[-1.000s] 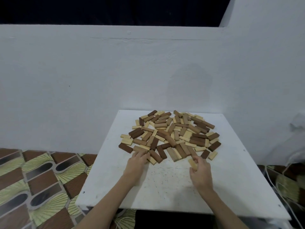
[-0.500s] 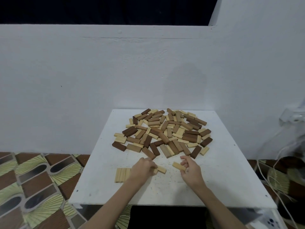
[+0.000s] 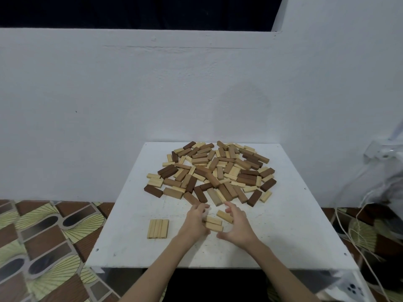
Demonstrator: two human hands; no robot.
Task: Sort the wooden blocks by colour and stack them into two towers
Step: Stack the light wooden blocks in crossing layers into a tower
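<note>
A white worktop stands against a white painted wall; the floor has brown and green patterned tiles; cables hang at right; dark opening above.

2 hands, 3 loose pale blocks, 1 mixed pile

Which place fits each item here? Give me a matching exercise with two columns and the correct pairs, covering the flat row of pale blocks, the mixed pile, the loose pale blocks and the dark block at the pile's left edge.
Things
1. flat row of pale blocks
2. mixed pile
3. loose pale blocks
4. dark block

Places
A. far half of the table
B. between left hand and right hand
C. left of both hands, near edge
D. pile's left edge

Pairs: 1-C, 2-A, 3-B, 4-D
</note>
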